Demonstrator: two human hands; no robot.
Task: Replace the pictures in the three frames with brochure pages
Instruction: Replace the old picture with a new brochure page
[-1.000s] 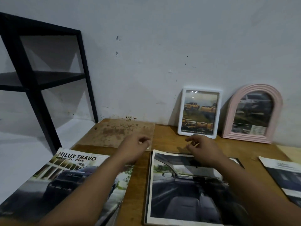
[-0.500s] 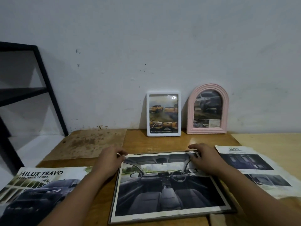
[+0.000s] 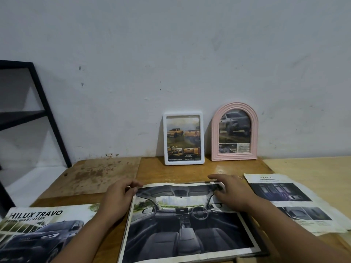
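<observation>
Dim, soft indoor light; wide-angle bending at edges, slight blur.

One view only, from a camera worn on the person's head, looking forward and slightly down across the wooden table point(image 3: 190, 171) toward the white wall point(image 3: 171, 54) along its far edge; the near edge lies close beneath the lens, cut off by the picture's bottom; wide-angle bending shows at the sides.

A wooden table point(image 3: 190, 171) is seen against the wall. On it lie a cover brochure point(image 3: 41, 232), a car-interior page point(image 3: 188, 228) and a safety page point(image 3: 296, 202). A white frame point(image 3: 183, 138) and a pink frame point(image 3: 234, 132) are stood at its back edge.
</observation>
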